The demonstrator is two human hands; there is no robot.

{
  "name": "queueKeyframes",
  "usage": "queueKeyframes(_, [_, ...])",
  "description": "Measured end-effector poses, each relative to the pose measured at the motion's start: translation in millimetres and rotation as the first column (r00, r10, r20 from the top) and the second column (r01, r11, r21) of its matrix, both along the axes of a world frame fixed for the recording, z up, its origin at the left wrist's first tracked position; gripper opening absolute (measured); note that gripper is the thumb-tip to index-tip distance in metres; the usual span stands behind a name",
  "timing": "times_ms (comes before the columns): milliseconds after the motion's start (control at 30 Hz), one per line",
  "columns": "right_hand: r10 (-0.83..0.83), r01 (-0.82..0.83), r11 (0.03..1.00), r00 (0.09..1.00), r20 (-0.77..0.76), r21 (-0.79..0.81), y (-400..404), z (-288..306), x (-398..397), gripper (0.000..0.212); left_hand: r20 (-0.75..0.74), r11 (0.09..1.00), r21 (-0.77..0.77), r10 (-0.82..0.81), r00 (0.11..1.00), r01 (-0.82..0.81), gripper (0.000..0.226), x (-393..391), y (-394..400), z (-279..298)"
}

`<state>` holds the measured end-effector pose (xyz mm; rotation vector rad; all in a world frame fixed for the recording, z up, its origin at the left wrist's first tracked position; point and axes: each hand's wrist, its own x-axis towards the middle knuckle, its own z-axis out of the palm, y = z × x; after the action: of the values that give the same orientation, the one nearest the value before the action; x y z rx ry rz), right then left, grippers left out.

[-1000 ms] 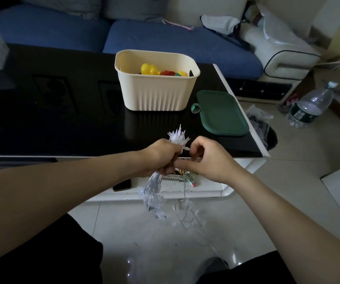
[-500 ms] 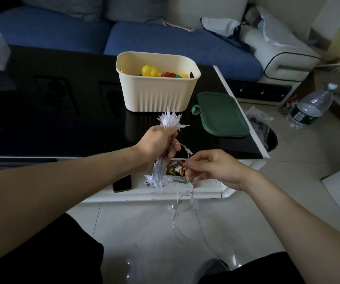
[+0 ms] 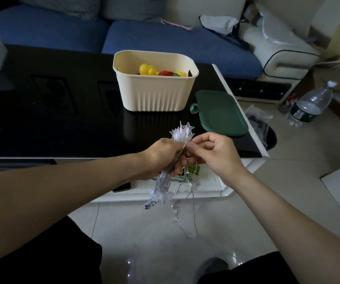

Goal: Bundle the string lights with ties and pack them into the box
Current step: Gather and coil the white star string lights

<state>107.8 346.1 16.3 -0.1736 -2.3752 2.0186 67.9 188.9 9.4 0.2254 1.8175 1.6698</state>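
Both hands, left point(image 3: 163, 155) & right point(image 3: 214, 154), grip string lights point(image 3: 180, 136); cream box point(image 3: 154, 80) w/ colourful toys point(image 3: 147, 70), lid point(image 3: 219, 112) off beside it

left hand point(image 3: 161, 158) grips the string lights point(image 3: 180, 136); right hand point(image 3: 212, 152) seemingly pinches their wire.

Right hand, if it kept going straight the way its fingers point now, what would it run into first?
The right hand points left, toward the left hand. First it would likely meet the string lights bunched in that fist, then the left hand itself. They already look nearly touching, though depth is hard to judge.
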Motion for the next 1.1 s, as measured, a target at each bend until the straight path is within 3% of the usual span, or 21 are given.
queueKeyframes(100, [-0.071,0.071,0.996,0.997,0.007,0.046,-2.8,-1.1,-0.8,0.014,0.020,1.000,0.013,0.016,1.000,-0.017,0.041,-0.4,0.9,-0.8])
queueKeyframes(367, [-0.070,0.107,0.958,0.987,-0.143,0.268,-6.5,-2.2,1.2,0.004,0.071,0.997,0.040,0.061,0.996,-0.064,0.049,1.2,3.4,5.6])
queueKeyframes(467, [-0.047,0.119,0.919,0.979,-0.196,0.375,-12.7,-3.4,1.5,0.011,0.071,0.995,0.068,0.074,0.995,-0.079,0.057,0.4,4.4,4.1])
queueKeyframes(567, [0.004,0.096,0.881,0.978,-0.210,0.463,-18.2,-2.6,1.3,0.019,0.044,0.992,0.066,0.106,0.993,-0.109,0.048,-1.0,3.4,1.1])
queueKeyframes(667, [0.064,0.015,0.888,0.985,-0.157,0.459,-22.3,-2.6,1.9,0.029,-0.005,0.984,0.055,0.172,0.985,-0.171,0.045,-3.1,0.9,-1.9])
queueKeyframes(867, [-0.010,0.010,0.980,1.000,0.000,0.196,-25.0,1.0,1.2,0.031,-0.096,0.963,0.062,0.269,0.958,-0.264,0.043,-6.3,-2.8,-1.1])
queueKeyframes(967, [0.139,-0.151,0.965,0.988,0.071,0.216,-17.5,-0.5,2.2,0.024,-0.137,0.955,0.092,0.294,0.946,-0.283,0.040,-6.3,-3.3,5.3])
queueKeyframes(1100, [0.273,-0.318,0.864,0.947,0.167,0.390,-10.1,-8.9,3.0,0.008,-0.167,0.943,0.104,0.329,0.929,-0.315,0.035,-9.9,-5.5,12.3])
